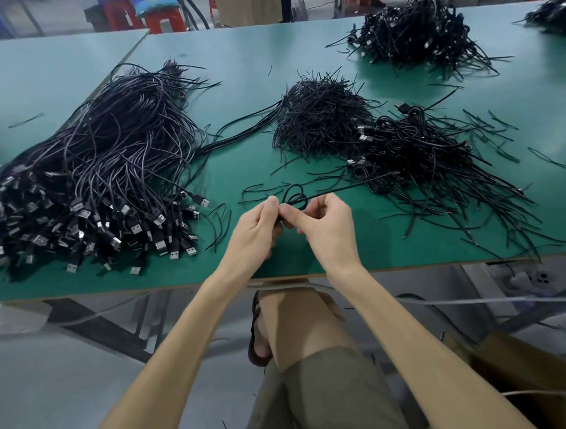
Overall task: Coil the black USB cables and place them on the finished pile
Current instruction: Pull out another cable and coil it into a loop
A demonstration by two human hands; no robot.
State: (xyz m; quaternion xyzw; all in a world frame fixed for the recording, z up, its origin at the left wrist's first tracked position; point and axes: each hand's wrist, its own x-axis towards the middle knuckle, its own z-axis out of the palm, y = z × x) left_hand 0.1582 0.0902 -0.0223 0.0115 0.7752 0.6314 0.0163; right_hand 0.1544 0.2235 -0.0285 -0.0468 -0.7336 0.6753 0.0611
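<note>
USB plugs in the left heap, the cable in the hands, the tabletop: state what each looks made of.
USB plugs: silvery glinting shells, likely metal; matte black bodies, probably moulded plastic. Cable, pinched by left hand and right hand: black jacket bending into a loop, so soft plastic or rubber. Tabletop: matte green sheet, material unclear; brownish front edge suggests board.

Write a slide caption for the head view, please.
Left hand and right hand pinch a looped black cable over the green table, loose pile left, coiled pile right.
</note>
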